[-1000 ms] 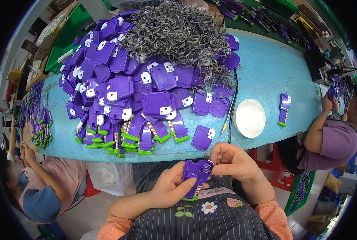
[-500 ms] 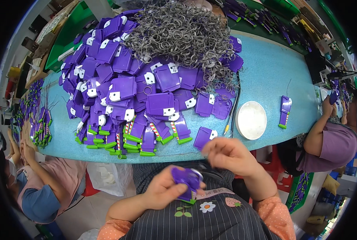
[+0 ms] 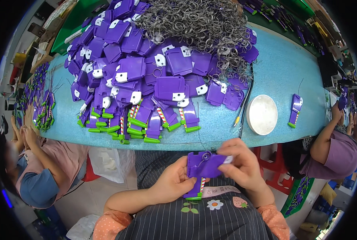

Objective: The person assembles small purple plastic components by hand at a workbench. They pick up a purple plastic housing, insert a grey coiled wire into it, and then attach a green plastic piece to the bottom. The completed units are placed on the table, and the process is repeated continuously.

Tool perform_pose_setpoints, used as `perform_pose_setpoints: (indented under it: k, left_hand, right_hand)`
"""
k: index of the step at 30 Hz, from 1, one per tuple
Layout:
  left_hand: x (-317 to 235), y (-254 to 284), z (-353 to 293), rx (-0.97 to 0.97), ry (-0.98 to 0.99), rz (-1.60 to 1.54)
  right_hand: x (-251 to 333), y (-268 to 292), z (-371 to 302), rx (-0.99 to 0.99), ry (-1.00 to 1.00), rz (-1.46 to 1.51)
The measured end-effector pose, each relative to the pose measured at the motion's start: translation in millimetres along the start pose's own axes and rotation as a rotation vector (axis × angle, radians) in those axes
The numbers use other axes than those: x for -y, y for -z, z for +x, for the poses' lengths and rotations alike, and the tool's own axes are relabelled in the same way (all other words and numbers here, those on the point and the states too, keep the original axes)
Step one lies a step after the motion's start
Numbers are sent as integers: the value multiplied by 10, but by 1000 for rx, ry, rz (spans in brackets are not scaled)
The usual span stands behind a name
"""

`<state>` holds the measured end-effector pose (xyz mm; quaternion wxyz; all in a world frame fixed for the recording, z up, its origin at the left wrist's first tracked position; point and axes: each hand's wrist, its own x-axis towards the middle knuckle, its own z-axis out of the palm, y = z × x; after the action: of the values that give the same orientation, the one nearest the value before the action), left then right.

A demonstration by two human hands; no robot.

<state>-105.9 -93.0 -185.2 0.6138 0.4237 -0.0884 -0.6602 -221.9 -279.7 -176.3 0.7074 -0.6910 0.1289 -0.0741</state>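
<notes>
Just in front of the table's near edge, my left hand (image 3: 171,179) is closed around a purple plastic housing (image 3: 192,189) with a green end and a red-and-white striped strip. A grey coil spring (image 3: 206,156) sits at its top, and a thin wire sticks up from there. My right hand (image 3: 244,162) pinches a flat purple cover (image 3: 211,167) by its white corner. This cover lies tilted over the housing, overlapping it. Whether the two parts are joined I cannot tell.
A heap of purple covers (image 3: 131,71) and green-ended housings (image 3: 152,132) fills the table's left. Grey coil springs (image 3: 198,28) are piled behind. To the right stand a white bowl (image 3: 262,115), a dark cable (image 3: 244,102) and one assembled purple piece (image 3: 295,110). People sit on both sides.
My right hand has picked up the purple cover from the table's near edge and brought it onto the housing in my left hand. The view has shifted slightly.
</notes>
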Motion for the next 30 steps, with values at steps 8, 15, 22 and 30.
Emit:
perform_pose_setpoints:
  k: [8, 15, 22, 30]
  left_hand:
    - [-35, -32, 34, 21, 1, 52]
    - [-21, -43, 58, -16, -80, 93]
    - [-58, -96, 74, -121, -248, 424]
    - [16, -70, 38, -111, -390, 608]
  right_hand:
    - [-67, -135, 173, 92, -251, 194]
    - [-26, -188, 137, 37, -226, 121]
    - [2, -243, 6, -130, -246, 331]
    - [-144, -221, -68, -55, -441, 835]
